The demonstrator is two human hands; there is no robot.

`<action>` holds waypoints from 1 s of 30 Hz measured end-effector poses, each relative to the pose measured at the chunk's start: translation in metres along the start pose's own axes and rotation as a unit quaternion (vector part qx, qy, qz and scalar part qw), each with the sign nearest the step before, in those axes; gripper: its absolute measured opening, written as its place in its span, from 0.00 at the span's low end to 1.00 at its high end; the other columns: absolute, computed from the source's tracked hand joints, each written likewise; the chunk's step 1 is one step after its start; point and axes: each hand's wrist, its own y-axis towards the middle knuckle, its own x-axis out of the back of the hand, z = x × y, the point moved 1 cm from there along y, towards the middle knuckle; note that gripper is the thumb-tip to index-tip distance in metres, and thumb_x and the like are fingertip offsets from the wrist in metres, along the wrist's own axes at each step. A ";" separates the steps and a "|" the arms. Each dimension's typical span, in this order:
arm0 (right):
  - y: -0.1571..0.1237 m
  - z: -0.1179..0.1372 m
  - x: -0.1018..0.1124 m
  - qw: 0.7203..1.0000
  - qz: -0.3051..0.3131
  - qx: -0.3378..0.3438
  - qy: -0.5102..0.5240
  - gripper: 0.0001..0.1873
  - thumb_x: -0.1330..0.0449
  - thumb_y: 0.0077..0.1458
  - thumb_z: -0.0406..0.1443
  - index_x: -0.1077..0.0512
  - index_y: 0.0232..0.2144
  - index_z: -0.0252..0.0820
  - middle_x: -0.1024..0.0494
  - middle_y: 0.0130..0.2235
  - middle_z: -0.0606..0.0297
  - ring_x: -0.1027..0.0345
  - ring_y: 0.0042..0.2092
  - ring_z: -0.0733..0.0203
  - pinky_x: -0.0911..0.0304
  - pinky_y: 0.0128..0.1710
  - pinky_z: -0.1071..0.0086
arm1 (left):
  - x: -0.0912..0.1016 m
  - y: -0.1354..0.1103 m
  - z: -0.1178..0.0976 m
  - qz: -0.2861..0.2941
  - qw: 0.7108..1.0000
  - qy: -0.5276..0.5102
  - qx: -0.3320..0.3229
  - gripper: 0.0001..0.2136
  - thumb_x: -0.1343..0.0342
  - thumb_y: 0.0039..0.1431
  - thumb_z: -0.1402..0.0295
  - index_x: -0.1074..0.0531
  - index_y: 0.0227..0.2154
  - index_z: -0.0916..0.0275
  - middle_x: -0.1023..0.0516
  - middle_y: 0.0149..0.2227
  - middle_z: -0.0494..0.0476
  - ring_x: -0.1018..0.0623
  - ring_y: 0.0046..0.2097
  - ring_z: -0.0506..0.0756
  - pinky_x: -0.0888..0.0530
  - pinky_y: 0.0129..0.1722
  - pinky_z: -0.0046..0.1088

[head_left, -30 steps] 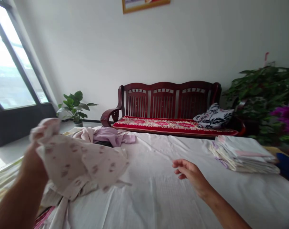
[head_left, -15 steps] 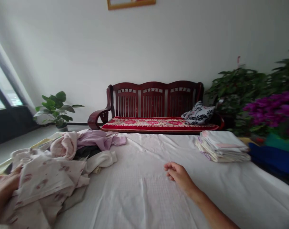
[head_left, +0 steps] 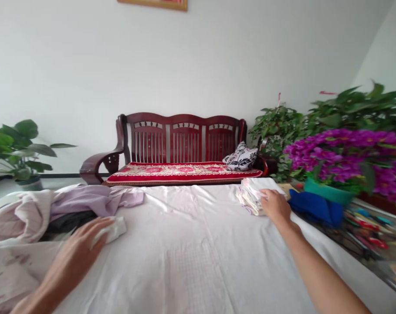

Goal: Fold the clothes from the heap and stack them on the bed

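Observation:
My left hand (head_left: 83, 248) reaches over a loose heap of clothes, its fingers stretched out above a white garment (head_left: 116, 231). Under the forearm lies a white cloth with reddish-brown prints (head_left: 18, 266). A lilac garment (head_left: 83, 198), a pale pink checked one (head_left: 21, 218) and a dark one (head_left: 67, 224) make up more of the heap. On the right, my right hand (head_left: 274, 205) is at a stack of folded clothes (head_left: 248, 198), fingers curled against its top and right side. That hand covers part of the stack.
A white sheet (head_left: 191, 244) covers the table. Beyond it stands a dark red wooden sofa (head_left: 181, 135) with a patterned cushion (head_left: 242, 157). To the right are a blue cloth (head_left: 315, 209), purple flowers in a green pot (head_left: 328, 192) and assorted small items (head_left: 374, 231).
The view has turned right. My left hand has moved off the printed cloth, farther right over the heap. My right hand has gone from above the bare sheet to the folded stack.

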 end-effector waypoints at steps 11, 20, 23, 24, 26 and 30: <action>0.026 -0.020 0.008 0.962 0.058 0.172 -0.202 0.17 0.51 0.63 0.30 0.21 0.38 0.38 0.21 0.45 0.48 0.33 0.49 0.45 0.43 0.47 0.57 | -0.121 -0.026 -0.021 0.117 0.991 -0.065 -0.003 0.16 0.50 0.58 0.66 0.22 0.46 0.54 0.22 0.54 0.56 0.24 0.56 0.62 0.29 0.59 0.45; 0.052 0.018 0.055 0.991 -0.061 -0.048 0.110 0.20 0.53 0.63 0.40 0.25 0.47 0.38 0.20 0.43 0.47 0.28 0.44 0.45 0.38 0.42 0.59 | -0.118 -0.023 -0.019 0.109 0.985 -0.129 0.028 0.15 0.48 0.55 0.67 0.21 0.43 0.56 0.21 0.51 0.57 0.23 0.54 0.63 0.29 0.59 0.47; 0.049 0.051 0.088 0.925 -0.127 -0.007 0.359 0.16 0.49 0.60 0.43 0.25 0.39 0.42 0.20 0.38 0.57 0.29 0.42 0.50 0.37 0.40 0.63 | -0.118 -0.021 -0.024 0.104 0.977 -0.171 0.068 0.16 0.49 0.57 0.66 0.22 0.44 0.58 0.20 0.49 0.59 0.23 0.53 0.63 0.29 0.58 0.48; 0.045 0.063 0.098 0.892 -0.122 0.007 0.435 0.15 0.47 0.58 0.44 0.25 0.36 0.43 0.21 0.36 0.60 0.29 0.40 0.52 0.36 0.38 0.64 | -0.118 -0.020 -0.030 0.102 0.973 -0.190 0.079 0.16 0.50 0.58 0.65 0.23 0.45 0.59 0.20 0.48 0.60 0.22 0.52 0.63 0.29 0.57 0.48; 0.033 0.087 0.114 0.840 -0.067 0.025 0.538 0.12 0.42 0.54 0.45 0.26 0.32 0.45 0.21 0.33 0.65 0.29 0.38 0.55 0.35 0.38 0.67 | -0.118 -0.018 -0.050 0.102 0.961 -0.239 0.091 0.16 0.50 0.60 0.61 0.23 0.46 0.58 0.20 0.48 0.60 0.22 0.51 0.63 0.28 0.55 0.47; 0.000 0.129 0.133 0.759 0.080 0.044 0.644 0.13 0.34 0.49 0.45 0.24 0.33 0.44 0.20 0.31 0.70 0.27 0.36 0.58 0.34 0.36 0.69 | -0.114 -0.006 -0.112 0.110 0.920 -0.368 0.071 0.20 0.46 0.61 0.57 0.28 0.54 0.56 0.25 0.57 0.61 0.25 0.57 0.62 0.30 0.58 0.43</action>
